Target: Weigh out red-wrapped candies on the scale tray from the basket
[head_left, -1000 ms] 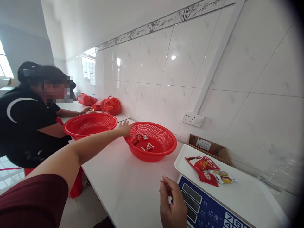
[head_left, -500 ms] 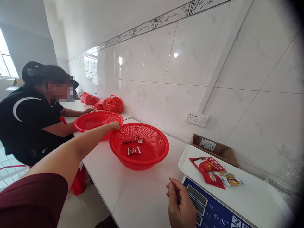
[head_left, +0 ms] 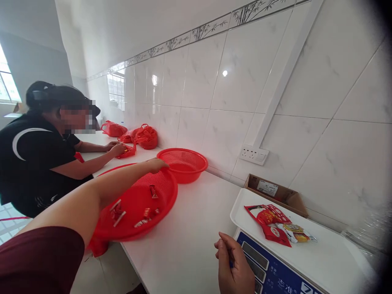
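My left hand reaches across and is closed at the rims where two red plastic baskets meet, its fingers on the left rim of the far basket. No contents show in that far basket. Under my left forearm is the near basket, with several small red-and-white wrapped snacks in it; the arm hides part of it. My right hand is loosely curled beside the scale's display, thumb against the fingers, with nothing visible in it. Snack packets lie on the white pan of the digital scale.
At left a person in black leans over the white table, hands on a small red bag. Red plastic bags stand behind. An open cardboard box sits behind the scale, below a wall socket.
The basket with snacks has moved left and nearer me, and its snacks have shifted. The other basket now stands to its right, by the wall. My right hand has barely moved.
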`<state>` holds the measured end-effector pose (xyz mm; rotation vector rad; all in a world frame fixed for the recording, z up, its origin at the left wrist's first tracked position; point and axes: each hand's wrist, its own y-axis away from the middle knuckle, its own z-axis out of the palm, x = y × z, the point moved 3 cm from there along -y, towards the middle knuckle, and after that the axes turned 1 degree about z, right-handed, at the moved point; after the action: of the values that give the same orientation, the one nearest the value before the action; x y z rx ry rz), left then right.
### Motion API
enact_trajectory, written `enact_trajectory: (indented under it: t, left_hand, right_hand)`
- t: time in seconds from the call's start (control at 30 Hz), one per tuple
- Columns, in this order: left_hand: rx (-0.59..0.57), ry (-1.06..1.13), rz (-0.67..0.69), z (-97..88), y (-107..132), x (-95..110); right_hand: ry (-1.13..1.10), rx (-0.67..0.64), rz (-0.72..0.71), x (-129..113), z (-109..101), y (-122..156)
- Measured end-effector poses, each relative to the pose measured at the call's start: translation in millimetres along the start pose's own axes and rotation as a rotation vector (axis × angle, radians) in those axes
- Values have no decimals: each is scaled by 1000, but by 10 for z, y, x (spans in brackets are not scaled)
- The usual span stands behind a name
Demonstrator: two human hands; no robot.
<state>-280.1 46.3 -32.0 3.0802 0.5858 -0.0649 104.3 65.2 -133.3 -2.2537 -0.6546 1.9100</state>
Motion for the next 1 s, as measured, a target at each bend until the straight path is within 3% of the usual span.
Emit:
enact_trajectory:
  t: [0.2, 0.3, 0.43, 0.63, 0.83, 1.0]
  left_hand:
    - [137, -66, -149, 45, -78, 32]
    - [172, -22, -153, 60, -142, 188]
    - [156, 58, -3, 93, -229, 648]
    - [10, 167, 204, 180, -306, 1428]
    - [26, 263, 324, 160, -340, 1928]
    - [136, 340, 512, 76, -230, 2498]
  right_hand:
    - [-14, -13, 9, 9, 9, 3]
    - [-23, -2, -2, -3, 15, 5]
    - [-28, 17, -7, -3, 23, 5]
    - [-15, -4, 0, 28, 23, 4]
    - [-61, 7, -36, -5, 28, 9]
    - [-67, 3, -108, -26, 39, 5]
